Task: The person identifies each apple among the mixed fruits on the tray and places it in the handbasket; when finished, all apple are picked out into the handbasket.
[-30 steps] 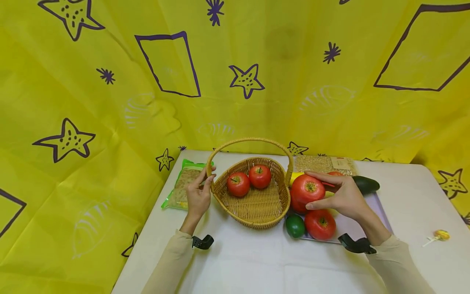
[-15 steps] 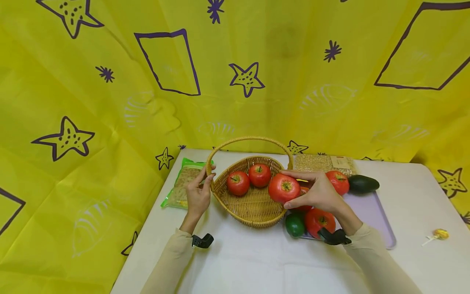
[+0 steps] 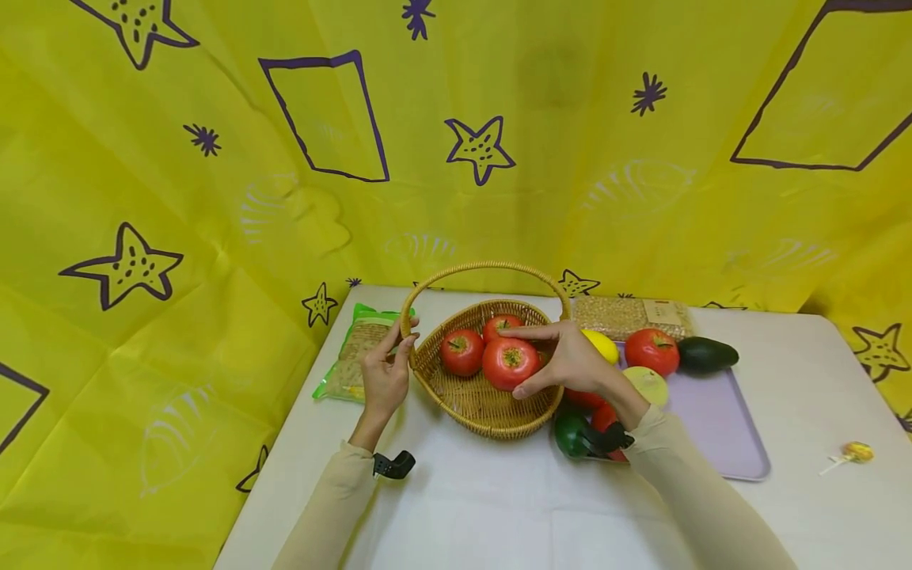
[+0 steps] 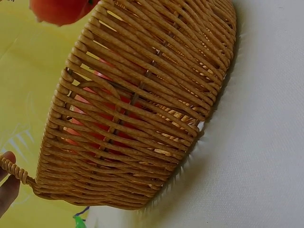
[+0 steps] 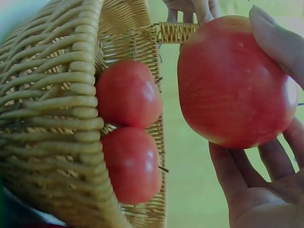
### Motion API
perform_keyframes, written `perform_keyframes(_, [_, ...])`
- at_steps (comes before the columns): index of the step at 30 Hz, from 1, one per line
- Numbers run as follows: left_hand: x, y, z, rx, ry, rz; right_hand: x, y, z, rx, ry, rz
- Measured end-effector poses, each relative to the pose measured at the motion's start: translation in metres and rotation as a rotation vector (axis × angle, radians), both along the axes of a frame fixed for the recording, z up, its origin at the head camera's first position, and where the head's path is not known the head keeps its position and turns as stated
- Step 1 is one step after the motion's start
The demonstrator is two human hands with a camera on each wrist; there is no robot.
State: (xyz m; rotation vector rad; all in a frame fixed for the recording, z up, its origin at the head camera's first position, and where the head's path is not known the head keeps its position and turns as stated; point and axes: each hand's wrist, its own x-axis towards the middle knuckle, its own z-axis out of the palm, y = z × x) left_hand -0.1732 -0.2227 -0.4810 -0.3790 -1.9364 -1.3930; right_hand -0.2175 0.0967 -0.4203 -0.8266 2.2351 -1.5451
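Observation:
A wicker basket (image 3: 492,416) with a tall arched handle stands on the table. Two red apples lie inside, the left apple (image 3: 461,353) and one behind it, (image 5: 130,164) seen in the right wrist view. My left hand (image 3: 386,378) pinches the foot of the handle at the basket's left side. Over the basket, my right hand (image 3: 570,366) grips another red apple (image 3: 511,363) between thumb and fingers. In the right wrist view this held apple (image 5: 237,83) is above the rim, apart from the two inside.
A lilac tray (image 3: 712,431) right of the basket bears a red apple (image 3: 651,352), an avocado (image 3: 705,355), a lemon (image 3: 601,345) and other produce. Bagged grains (image 3: 620,317) lie behind it. A green-edged bag (image 3: 352,360) lies left, a lollipop (image 3: 857,452) far right.
My right hand has carried the apple leftward from over the tray to over the basket. The left hand has stayed at the handle.

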Motion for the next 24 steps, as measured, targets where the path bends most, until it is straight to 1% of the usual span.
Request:
perform_keyframes(2, [0.000,0.000,0.000,0.006,-0.001,-0.002,-0.003,-0.005,0.000,0.004,-0.021,0.016])
perform_keyframes(4, [0.000,0.000,0.000,0.012,-0.004,-0.003,-0.006,-0.010,-0.002,0.019,-0.019,0.036])
perform_keyframes(7, [0.001,0.000,0.001,0.014,-0.007,0.002,-0.009,-0.017,-0.004,0.042,-0.001,0.069])
perform_keyframes(10, [0.001,0.000,0.001,0.012,-0.007,0.005,-0.011,-0.024,-0.005,0.068,0.033,0.114])
perform_keyframes(12, [0.002,0.000,0.001,0.014,-0.006,0.005,-0.013,-0.029,-0.007,0.080,0.037,0.154])
perform_keyframes(16, [0.002,0.000,0.001,0.012,-0.005,0.011,-0.017,-0.039,-0.008,0.082,-0.006,0.239])
perform_keyframes(19, [0.002,0.001,0.001,0.008,-0.008,0.018,-0.020,-0.046,-0.008,0.104,-0.029,0.269])
perform_keyframes(24, [0.001,0.005,0.004,-0.007,-0.008,0.040,-0.025,-0.054,-0.009,0.194,0.044,0.276])
